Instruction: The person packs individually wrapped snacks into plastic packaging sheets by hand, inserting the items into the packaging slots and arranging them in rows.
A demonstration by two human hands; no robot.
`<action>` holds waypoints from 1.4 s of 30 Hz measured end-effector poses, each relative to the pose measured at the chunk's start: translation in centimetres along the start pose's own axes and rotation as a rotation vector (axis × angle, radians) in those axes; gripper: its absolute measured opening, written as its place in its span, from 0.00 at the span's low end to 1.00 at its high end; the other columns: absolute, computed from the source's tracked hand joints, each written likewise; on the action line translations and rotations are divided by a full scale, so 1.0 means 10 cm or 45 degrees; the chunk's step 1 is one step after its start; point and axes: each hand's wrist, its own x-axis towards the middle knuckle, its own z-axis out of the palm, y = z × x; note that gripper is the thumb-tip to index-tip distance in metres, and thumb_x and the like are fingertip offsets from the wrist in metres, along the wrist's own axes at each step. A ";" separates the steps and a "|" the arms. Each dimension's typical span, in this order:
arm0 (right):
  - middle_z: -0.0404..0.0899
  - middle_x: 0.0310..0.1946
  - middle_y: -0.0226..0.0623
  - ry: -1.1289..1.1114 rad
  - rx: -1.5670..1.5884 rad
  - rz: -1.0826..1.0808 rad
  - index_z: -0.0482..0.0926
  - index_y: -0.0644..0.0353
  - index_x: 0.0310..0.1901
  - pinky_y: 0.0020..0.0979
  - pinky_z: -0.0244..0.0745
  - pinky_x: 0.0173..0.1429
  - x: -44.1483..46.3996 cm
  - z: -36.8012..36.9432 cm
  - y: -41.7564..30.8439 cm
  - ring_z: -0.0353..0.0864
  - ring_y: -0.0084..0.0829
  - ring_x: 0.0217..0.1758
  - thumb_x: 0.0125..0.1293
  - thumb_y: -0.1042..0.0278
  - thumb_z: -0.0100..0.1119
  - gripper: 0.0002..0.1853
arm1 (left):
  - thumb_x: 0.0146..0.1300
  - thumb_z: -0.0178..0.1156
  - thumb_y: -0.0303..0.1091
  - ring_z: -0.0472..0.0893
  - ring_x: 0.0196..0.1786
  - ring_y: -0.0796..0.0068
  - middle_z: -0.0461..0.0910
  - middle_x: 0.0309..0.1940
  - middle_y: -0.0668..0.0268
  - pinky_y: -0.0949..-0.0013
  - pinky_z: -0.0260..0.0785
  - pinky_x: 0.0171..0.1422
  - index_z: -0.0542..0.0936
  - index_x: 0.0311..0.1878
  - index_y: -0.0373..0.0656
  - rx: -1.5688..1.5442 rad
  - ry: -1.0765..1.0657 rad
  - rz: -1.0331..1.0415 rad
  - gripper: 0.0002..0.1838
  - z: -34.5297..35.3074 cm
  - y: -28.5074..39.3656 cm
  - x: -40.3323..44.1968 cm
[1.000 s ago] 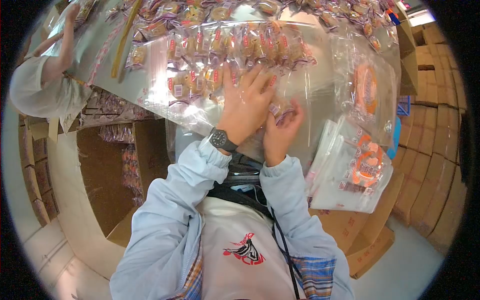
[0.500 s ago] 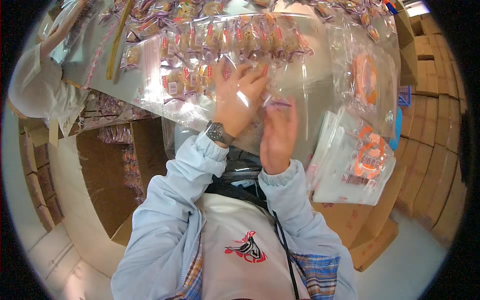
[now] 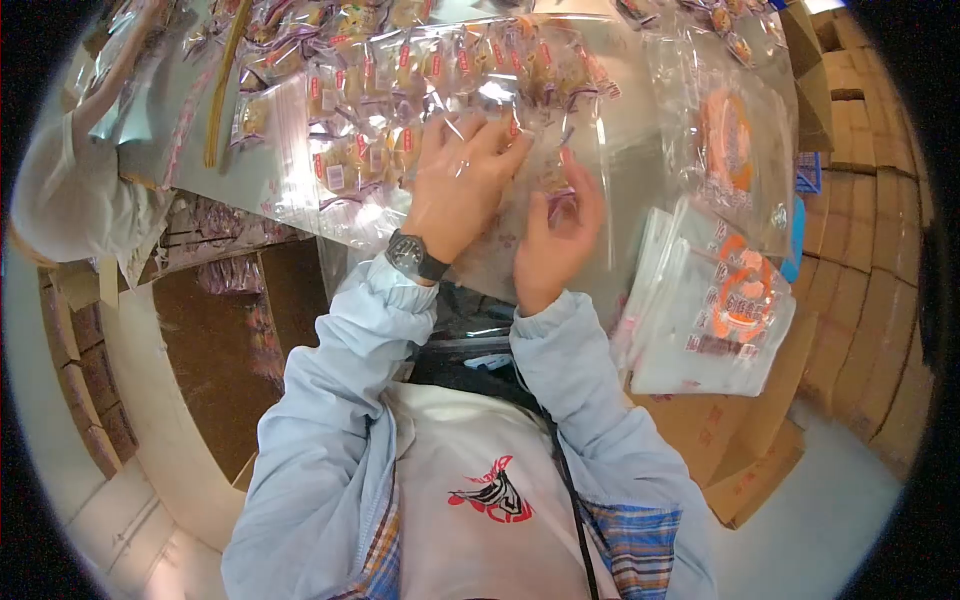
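Note:
Rows of small wrapped snack packets (image 3: pixel 355 160) with red labels and purple edges lie in a large clear plastic bag (image 3: pixel 600 140) on the table. My left hand (image 3: pixel 465 185), wearing a dark watch (image 3: pixel 407 254), reaches under the clear film. Its fingers are bent but apart, with the tips against the nearer row of packets. To its right, my right hand (image 3: pixel 558 235) curls its thumb and fingers around a single snack packet (image 3: pixel 556 182). Glare on the film blurs the fingertips of both hands.
Stacked printed plastic bags (image 3: pixel 735 310) lie at the right, near another clear printed bag (image 3: pixel 725 150). Loose packets (image 3: pixel 290 50) cover the far side. An open cardboard box (image 3: pixel 215 350) stands lower left. Cartons (image 3: pixel 850 230) line the right. Another person's arm (image 3: pixel 120 75) is at upper left.
My right hand has turned, its thumb and fingers now parted around a packet that has moved upward and right. My left hand has shifted slightly left, still over the near row.

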 end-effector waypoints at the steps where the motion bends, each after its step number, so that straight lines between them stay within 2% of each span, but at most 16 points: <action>1: 0.78 0.62 0.44 -0.013 -0.167 -0.098 0.79 0.59 0.68 0.39 0.70 0.72 0.01 -0.02 -0.03 0.76 0.41 0.67 0.66 0.84 0.61 0.27 | 0.58 0.64 0.32 0.80 0.59 0.62 0.85 0.47 0.68 0.46 0.65 0.65 0.86 0.55 0.49 0.008 -0.025 0.000 0.20 -0.01 0.01 0.01; 4: 0.73 0.70 0.50 0.110 -0.218 0.143 0.80 0.59 0.68 0.41 0.68 0.74 0.12 0.07 0.07 0.75 0.46 0.69 0.68 0.83 0.59 0.26 | 0.62 0.65 0.37 0.81 0.60 0.59 0.85 0.49 0.65 0.41 0.61 0.72 0.86 0.59 0.52 0.062 -0.174 -0.074 0.20 0.08 0.10 0.03; 7: 0.64 0.78 0.58 0.023 -0.305 0.080 0.70 0.62 0.76 0.43 0.64 0.79 0.22 0.11 0.02 0.70 0.50 0.75 0.71 0.81 0.57 0.31 | 0.61 0.66 0.37 0.80 0.62 0.59 0.83 0.55 0.62 0.39 0.60 0.73 0.84 0.58 0.48 0.226 -0.087 0.118 0.21 0.09 0.16 0.19; 10: 0.57 0.80 0.64 -0.092 0.129 0.128 0.56 0.65 0.82 0.47 0.57 0.83 0.20 0.07 -0.08 0.62 0.52 0.82 0.75 0.77 0.55 0.36 | 0.61 0.67 0.38 0.78 0.64 0.58 0.81 0.59 0.62 0.37 0.59 0.75 0.84 0.54 0.46 0.014 -0.034 0.192 0.18 0.24 0.12 0.26; 13: 0.53 0.81 0.66 -0.254 -0.052 0.152 0.45 0.67 0.84 0.45 0.59 0.83 -0.16 -0.24 0.12 0.56 0.51 0.86 0.75 0.77 0.57 0.43 | 0.59 0.69 0.39 0.78 0.65 0.59 0.80 0.61 0.62 0.37 0.60 0.74 0.85 0.52 0.46 0.176 -0.221 0.011 0.18 0.20 0.21 0.30; 15: 0.68 0.74 0.67 -0.433 0.091 0.286 0.54 0.66 0.82 0.43 0.72 0.74 -0.35 -0.54 -0.33 0.70 0.52 0.78 0.72 0.80 0.60 0.40 | 0.57 0.70 0.40 0.77 0.65 0.61 0.80 0.60 0.64 0.36 0.61 0.73 0.85 0.52 0.45 0.187 -0.276 -0.124 0.19 0.21 0.24 0.34; 17: 0.86 0.56 0.59 -0.752 -0.024 0.474 0.64 0.63 0.77 0.39 0.83 0.62 -0.51 -1.04 -0.63 0.89 0.49 0.57 0.67 0.83 0.64 0.37 | 0.56 0.70 0.39 0.77 0.65 0.63 0.80 0.58 0.65 0.35 0.62 0.73 0.85 0.52 0.44 0.259 -0.281 -0.186 0.20 0.23 0.27 0.32; 18: 0.88 0.45 0.51 -0.720 -0.131 0.092 0.68 0.62 0.74 0.38 0.84 0.56 -0.60 -1.33 -0.58 0.90 0.44 0.47 0.65 0.81 0.66 0.35 | 0.56 0.69 0.38 0.77 0.65 0.64 0.80 0.57 0.65 0.34 0.62 0.72 0.85 0.52 0.44 0.322 -0.245 -0.170 0.19 0.23 0.30 0.33; 20: 0.89 0.37 0.43 -0.478 -0.089 -0.466 0.72 0.61 0.70 0.35 0.84 0.48 -0.56 -1.54 -0.46 0.89 0.37 0.37 0.61 0.77 0.69 0.33 | 0.57 0.66 0.36 0.77 0.61 0.65 0.79 0.51 0.66 0.37 0.63 0.71 0.85 0.48 0.44 0.391 -0.097 -0.076 0.16 0.28 0.32 0.34; 22: 0.85 0.46 0.47 -0.271 -0.258 -0.532 0.72 0.62 0.69 0.36 0.82 0.47 -0.25 -1.56 -0.46 0.87 0.36 0.42 0.59 0.73 0.73 0.35 | 0.57 0.63 0.33 0.78 0.55 0.64 0.78 0.42 0.67 0.44 0.64 0.69 0.86 0.41 0.46 0.404 0.130 0.070 0.09 0.40 0.30 0.33; 26: 0.76 0.64 0.56 -0.343 -0.706 -0.319 0.72 0.64 0.70 0.37 0.82 0.55 0.29 -1.48 -0.35 0.86 0.42 0.55 0.58 0.68 0.79 0.38 | 0.57 0.62 0.34 0.77 0.55 0.65 0.79 0.45 0.67 0.43 0.64 0.70 0.86 0.41 0.46 0.467 0.002 0.073 0.10 0.48 0.40 0.28; 28: 0.78 0.63 0.53 -0.458 -0.512 -0.131 0.72 0.65 0.72 0.36 0.81 0.57 0.29 -1.40 -0.26 0.86 0.43 0.55 0.58 0.66 0.80 0.40 | 0.57 0.62 0.34 0.77 0.55 0.64 0.80 0.46 0.67 0.38 0.62 0.72 0.86 0.43 0.45 0.433 -0.034 -0.005 0.11 0.49 0.44 0.27; 31: 0.83 0.58 0.50 -0.590 -0.436 0.112 0.74 0.66 0.72 0.34 0.81 0.57 0.24 -1.30 -0.26 0.87 0.39 0.54 0.63 0.65 0.77 0.37 | 0.61 0.65 0.41 0.78 0.65 0.66 0.83 0.52 0.66 0.23 0.42 0.80 0.84 0.56 0.45 0.465 -0.221 -0.095 0.21 0.42 0.45 0.28; 35: 0.89 0.47 0.43 -0.483 -0.137 0.478 0.79 0.67 0.66 0.32 0.82 0.56 0.10 -1.21 -0.16 0.89 0.31 0.49 0.73 0.67 0.68 0.24 | 0.63 0.66 0.44 0.78 0.64 0.64 0.82 0.58 0.63 0.19 0.39 0.78 0.84 0.60 0.50 0.259 0.022 -0.134 0.22 0.49 0.40 0.22; 39: 0.90 0.46 0.41 -0.406 0.031 0.541 0.83 0.67 0.61 0.30 0.82 0.53 0.09 -1.18 -0.23 0.88 0.28 0.44 0.76 0.68 0.64 0.17 | 0.64 0.63 0.39 0.72 0.71 0.57 0.79 0.62 0.58 0.18 0.38 0.79 0.86 0.57 0.48 0.316 0.019 -0.136 0.18 0.51 0.43 0.17; 42: 0.89 0.44 0.40 -0.448 -0.129 0.328 0.84 0.66 0.60 0.30 0.81 0.53 0.24 -1.16 -0.29 0.87 0.28 0.44 0.73 0.71 0.65 0.16 | 0.63 0.61 0.36 0.69 0.74 0.55 0.78 0.61 0.55 0.18 0.37 0.79 0.87 0.52 0.45 0.486 -0.027 -0.140 0.16 0.53 0.41 0.24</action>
